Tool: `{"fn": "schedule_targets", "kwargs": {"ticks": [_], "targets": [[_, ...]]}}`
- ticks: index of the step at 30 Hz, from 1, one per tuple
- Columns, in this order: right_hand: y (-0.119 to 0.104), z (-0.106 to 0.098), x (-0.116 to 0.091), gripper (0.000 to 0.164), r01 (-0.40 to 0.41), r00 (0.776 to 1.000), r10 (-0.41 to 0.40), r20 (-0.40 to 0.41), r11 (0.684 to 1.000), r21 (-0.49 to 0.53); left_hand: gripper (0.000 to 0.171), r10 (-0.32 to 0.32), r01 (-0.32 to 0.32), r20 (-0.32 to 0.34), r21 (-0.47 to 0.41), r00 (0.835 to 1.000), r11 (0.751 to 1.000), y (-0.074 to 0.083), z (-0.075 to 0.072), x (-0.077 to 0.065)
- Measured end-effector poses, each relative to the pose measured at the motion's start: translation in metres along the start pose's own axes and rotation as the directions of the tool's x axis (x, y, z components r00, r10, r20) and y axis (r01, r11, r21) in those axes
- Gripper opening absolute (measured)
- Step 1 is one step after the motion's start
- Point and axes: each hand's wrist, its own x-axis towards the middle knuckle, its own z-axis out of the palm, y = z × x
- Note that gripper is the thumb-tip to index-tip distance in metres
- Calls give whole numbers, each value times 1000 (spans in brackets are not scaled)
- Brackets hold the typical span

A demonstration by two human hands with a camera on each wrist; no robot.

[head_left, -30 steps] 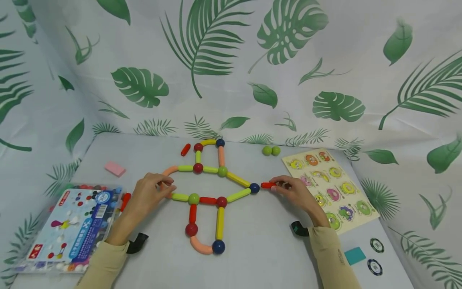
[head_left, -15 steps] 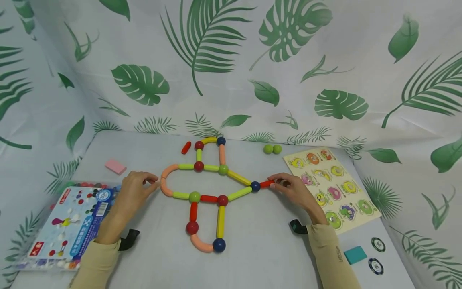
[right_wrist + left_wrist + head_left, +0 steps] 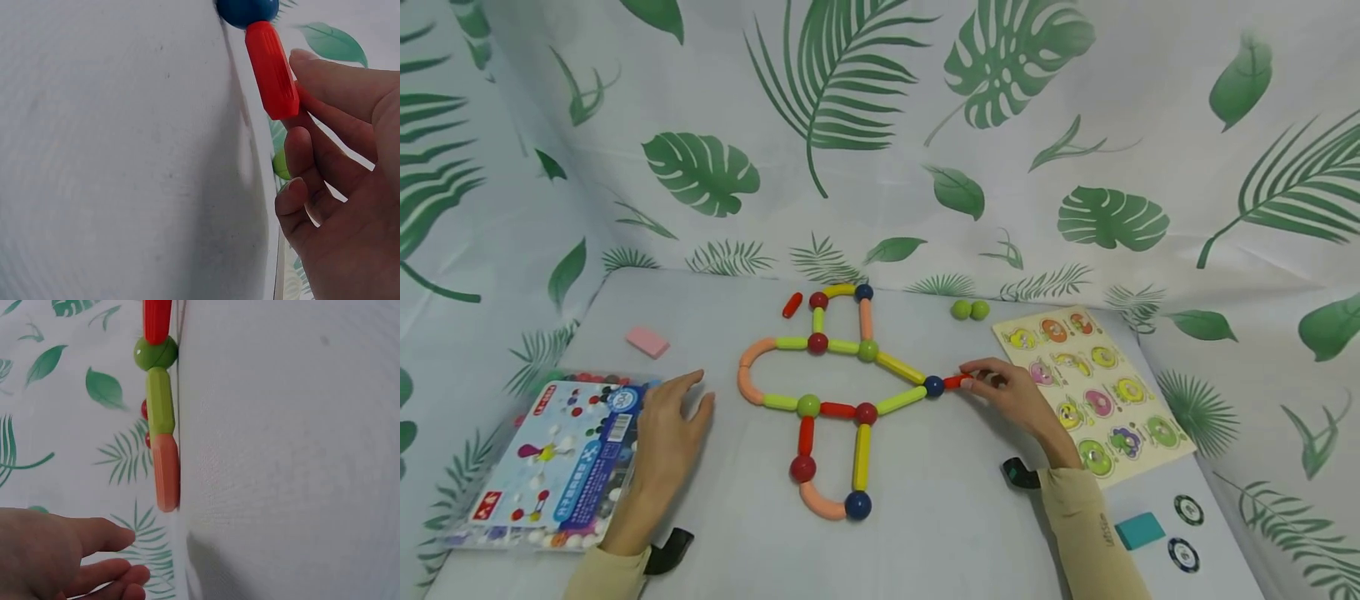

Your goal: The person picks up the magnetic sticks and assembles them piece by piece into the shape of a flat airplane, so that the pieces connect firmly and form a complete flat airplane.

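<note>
A plane-like outline of coloured rods and balls lies flat on the table. At its right tip is a dark blue ball (image 3: 934,386), touching one end of a short red rod (image 3: 273,72). My right hand (image 3: 1011,400) pinches that rod between thumb and fingers. At the outline's left end, two curved orange rods (image 3: 747,383) form a rounded end. My left hand (image 3: 668,442) is apart from them, over the table beside the box, with fingers relaxed and nothing held. In the left wrist view, the left fingers are a short way from the orange rod (image 3: 166,475).
A clear box (image 3: 542,537) of parts with a printed sheet stands at left. A pink block (image 3: 647,342), a loose red rod (image 3: 792,305) and two green balls (image 3: 970,310) lie farther back. At right are a fruit-picture board (image 3: 1123,421), a teal block (image 3: 1140,531) and two round chips (image 3: 1183,554).
My left hand has let go of the curved orange rods and drawn back left toward the box. My right hand has brought the red rod left against the blue ball.
</note>
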Motion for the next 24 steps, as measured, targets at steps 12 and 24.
{"fn": "schedule_targets", "kwargs": {"ticks": [12, 24], "targets": [[-45, -8, -15, 33, -2, 1000, 2, 23, 1000, -2, 37, -55, 53, 73, 24, 996, 998, 4, 2, -4], [-1, -2, -2, 34, 10, 1000, -10, -4, 1000, -2, 35, 46, -48, 70, 38, 997, 998, 19, 0, -4]]}}
